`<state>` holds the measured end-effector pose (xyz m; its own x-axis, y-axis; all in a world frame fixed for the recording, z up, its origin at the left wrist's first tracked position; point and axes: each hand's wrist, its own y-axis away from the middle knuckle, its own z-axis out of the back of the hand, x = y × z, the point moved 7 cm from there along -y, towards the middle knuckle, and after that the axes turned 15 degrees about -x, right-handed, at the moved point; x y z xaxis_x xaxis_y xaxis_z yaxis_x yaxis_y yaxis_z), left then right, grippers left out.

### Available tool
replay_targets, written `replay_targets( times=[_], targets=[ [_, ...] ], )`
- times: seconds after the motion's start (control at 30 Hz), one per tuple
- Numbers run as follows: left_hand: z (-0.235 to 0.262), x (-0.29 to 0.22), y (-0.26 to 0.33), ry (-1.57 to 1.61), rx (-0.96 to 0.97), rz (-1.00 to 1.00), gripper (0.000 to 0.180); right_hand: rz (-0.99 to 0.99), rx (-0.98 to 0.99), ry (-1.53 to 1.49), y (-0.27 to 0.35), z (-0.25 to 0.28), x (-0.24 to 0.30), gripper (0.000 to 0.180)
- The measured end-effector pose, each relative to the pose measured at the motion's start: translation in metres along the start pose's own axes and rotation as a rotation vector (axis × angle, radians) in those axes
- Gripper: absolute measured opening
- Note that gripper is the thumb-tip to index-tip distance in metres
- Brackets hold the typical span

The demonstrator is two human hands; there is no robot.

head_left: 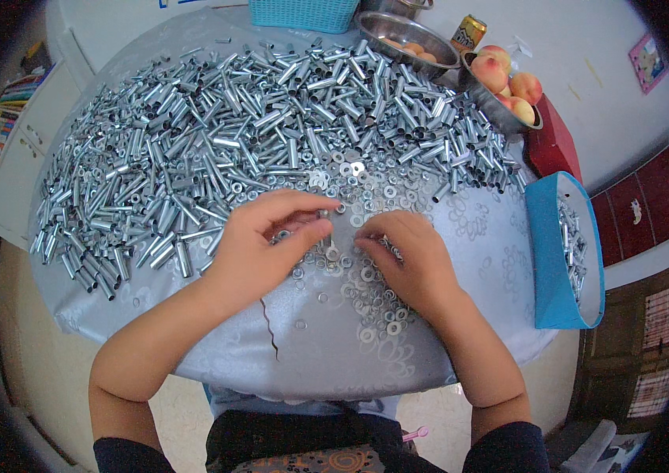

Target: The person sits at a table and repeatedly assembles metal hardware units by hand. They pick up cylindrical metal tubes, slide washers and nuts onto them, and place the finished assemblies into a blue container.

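Observation:
My left hand [260,240] is closed, its thumb and index finger pinching a thin metal bolt [326,215] that stands roughly upright over the washers. Part of the bolt is hidden by the fingertips. To its right, my right hand [413,256] is curled with thumb and fingers drawn together; what they hold, if anything, is too small to make out. Loose flat washers [367,303] lie under and in front of the right hand. More washers and nuts [350,177] are spread beyond both hands, along the near edge of a big heap of silvery metal sleeves [256,110].
A blue fabric bin [551,260] with assembled metal pieces stands at the table's right edge. Metal bowls with peaches [508,79] and eggs [409,49], a can [469,33] and a turquoise basket [303,14] sit at the back. A dark wavy strip [270,331] lies near the left forearm.

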<state>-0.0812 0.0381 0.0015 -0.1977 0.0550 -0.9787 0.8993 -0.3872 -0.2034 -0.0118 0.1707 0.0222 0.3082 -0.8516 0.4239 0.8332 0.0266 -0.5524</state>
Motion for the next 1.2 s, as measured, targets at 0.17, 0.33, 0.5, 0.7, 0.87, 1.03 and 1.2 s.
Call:
replay_targets(
  times=[0.17,0.33,0.5,0.7,0.87,1.03,1.2],
  targets=[
    [0.004,0.010,-0.007,0.184,-0.068,0.183,0.023,0.195,-0.062,-0.145,0.005,0.005,0.023,0.016],
    [0.001,0.012,-0.003,0.244,-0.040,0.282,0.023,0.175,-0.049,-0.134,0.005,0.004,0.026,0.017],
    [-0.001,0.018,-0.002,0.324,-0.038,0.399,0.022,0.145,-0.208,-0.136,0.003,0.013,0.026,0.022],
    [-0.005,0.019,0.004,0.364,0.033,0.546,0.018,0.192,-0.359,-0.150,0.008,0.032,0.028,0.024],
    [-0.019,0.017,0.015,0.328,0.284,0.598,0.020,0.067,-0.365,-0.252,0.006,0.038,0.024,0.018],
    [-0.032,0.008,0.026,0.378,0.465,0.540,0.021,-0.109,-0.287,-0.448,0.005,0.035,0.017,0.014],
    [-0.025,0.005,0.018,0.348,0.285,0.332,0.023,-0.416,-0.219,-0.683,0.007,0.022,-0.003,0.014]
  ],
)
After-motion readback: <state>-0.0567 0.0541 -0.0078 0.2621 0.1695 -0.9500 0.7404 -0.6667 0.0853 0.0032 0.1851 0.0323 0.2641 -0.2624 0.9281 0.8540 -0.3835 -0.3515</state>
